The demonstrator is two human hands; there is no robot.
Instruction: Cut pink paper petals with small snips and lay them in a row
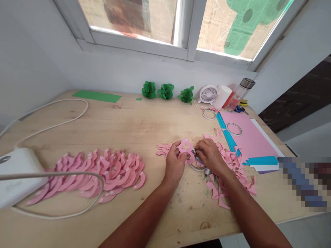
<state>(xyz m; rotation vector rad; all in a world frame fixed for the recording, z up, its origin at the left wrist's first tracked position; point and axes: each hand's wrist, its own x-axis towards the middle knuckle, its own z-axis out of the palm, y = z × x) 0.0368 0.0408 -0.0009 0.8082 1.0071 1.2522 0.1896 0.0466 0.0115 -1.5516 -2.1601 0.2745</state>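
Observation:
My left hand (pixel 175 162) pinches a pink paper cut-out (pixel 186 147) just above the wooden table (pixel 134 124). My right hand (pixel 210 155) is closed around a small cutting tool (pixel 197 157), probably scissors, whose tip meets the edge of that paper. A tape ring (pixel 198 168) lies partly hidden under both hands. Pink paper scraps (pixel 232 165) are scattered right of and below my right hand. A large pile of curved pink paper pieces (pixel 103 174) lies to the left.
A white device (pixel 15 175) with a looping cable (pixel 64 120) sits at the left. At the back stand green paper balls (pixel 165 91), a small white fan (pixel 208 94) and a bottle (pixel 239 94). Pink, teal and white sheets (pixel 248 137) with tape rings (pixel 234 129) lie right.

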